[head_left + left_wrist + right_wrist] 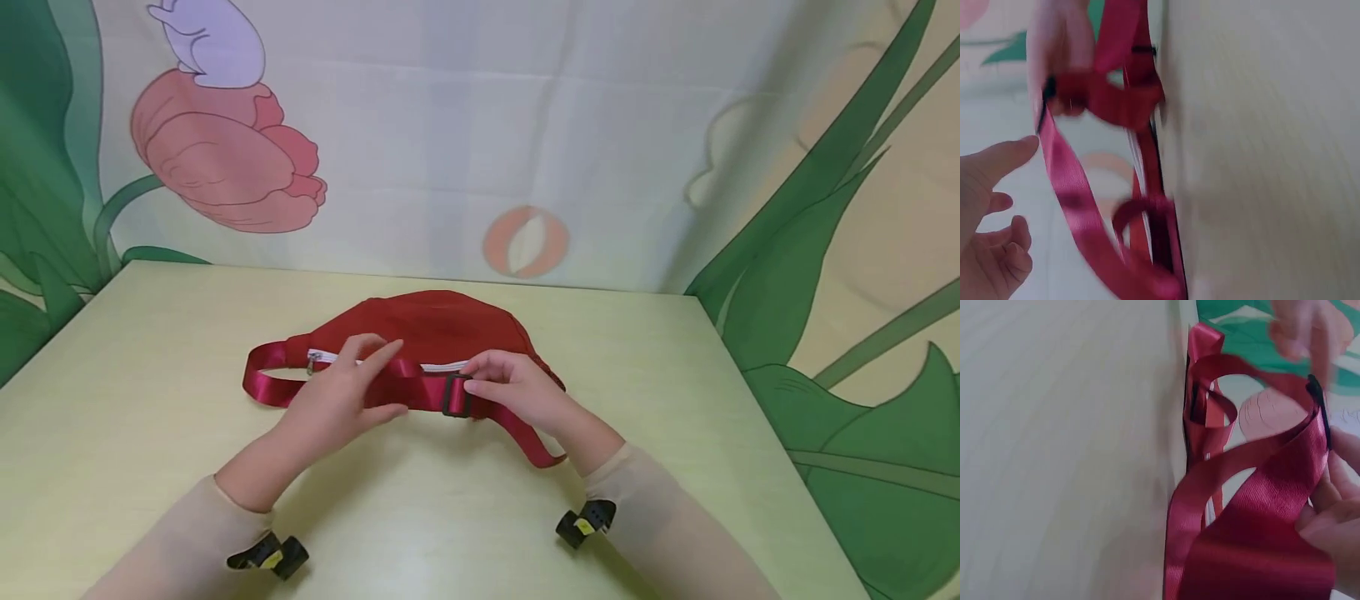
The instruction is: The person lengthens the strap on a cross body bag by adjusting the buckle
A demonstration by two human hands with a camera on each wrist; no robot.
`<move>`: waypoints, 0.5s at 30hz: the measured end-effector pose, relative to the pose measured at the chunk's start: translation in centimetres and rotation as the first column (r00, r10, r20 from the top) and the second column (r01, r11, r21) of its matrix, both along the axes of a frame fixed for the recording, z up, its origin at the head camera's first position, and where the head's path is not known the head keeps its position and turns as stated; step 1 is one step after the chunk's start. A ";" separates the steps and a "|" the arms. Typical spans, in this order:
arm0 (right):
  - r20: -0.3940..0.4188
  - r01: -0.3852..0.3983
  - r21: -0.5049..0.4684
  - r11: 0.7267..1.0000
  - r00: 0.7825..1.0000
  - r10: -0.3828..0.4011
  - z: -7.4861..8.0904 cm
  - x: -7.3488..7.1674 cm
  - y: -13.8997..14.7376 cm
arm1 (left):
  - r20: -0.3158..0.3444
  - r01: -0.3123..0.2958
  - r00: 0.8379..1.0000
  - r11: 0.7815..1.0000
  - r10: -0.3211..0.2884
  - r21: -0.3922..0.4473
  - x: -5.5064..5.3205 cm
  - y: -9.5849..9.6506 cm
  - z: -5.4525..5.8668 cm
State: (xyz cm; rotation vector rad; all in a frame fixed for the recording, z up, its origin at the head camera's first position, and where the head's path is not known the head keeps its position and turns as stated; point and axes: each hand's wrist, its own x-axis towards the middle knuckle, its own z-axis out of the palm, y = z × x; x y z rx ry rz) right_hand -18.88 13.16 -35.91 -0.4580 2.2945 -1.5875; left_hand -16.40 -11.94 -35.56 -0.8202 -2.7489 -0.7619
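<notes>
Right hand (pixel 516 386) pinches a black rectangular slider (pixel 447 395) on a glossy red strap (pixel 427 393); left hand (pixel 337 402), fingers spread, nearby.

- Red half-moon fabric waist bag (pixel 442 321): on the pale yellow rectangular bench (pixel 420 517)
- Flat crimson webbing strap (pixel 273 389): before the bag, looping past its left end
- Black rectangular buckle (pixel 447 397): on the strap, before the bag
- Left grip (pixel 341 396): before the bag's left half
- Right grip (pixel 517 387): before its right half
- White printed cloth backdrop (pixel 420 167): behind the bag
</notes>
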 end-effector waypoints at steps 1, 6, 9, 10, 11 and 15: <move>0.002 0.006 0.006 1.000 1.000 -0.006 0.0 0.0 -0.2 | -0.027 0.008 1.000 1.000 -0.008 -0.026 0.3 0.6 0.1; -0.027 -0.003 0.006 1.000 1.000 0.003 0.4 0.3 -1.0 | -0.030 0.115 0.993 0.993 -0.115 -0.003 1.0 3.2 0.3; -0.095 0.018 0.041 0.999 0.995 -0.014 0.5 0.5 -0.7 | 0.006 0.076 0.997 0.992 -0.077 0.101 0.8 3.2 0.3; -0.119 0.021 0.063 0.998 0.993 -0.013 0.5 0.6 -0.5 | 0.027 0.069 0.997 0.987 -0.074 0.146 0.8 3.2 0.2; -0.140 0.018 0.093 0.996 0.990 -0.005 0.4 0.6 -0.2 | 0.046 0.072 0.996 0.979 -0.082 0.190 0.7 3.1 0.1; -0.131 -0.054 0.169 0.984 0.988 0.076 0.3 0.6 0.7 | 0.113 0.156 0.973 0.930 -0.204 0.333 0.5 2.9 -0.3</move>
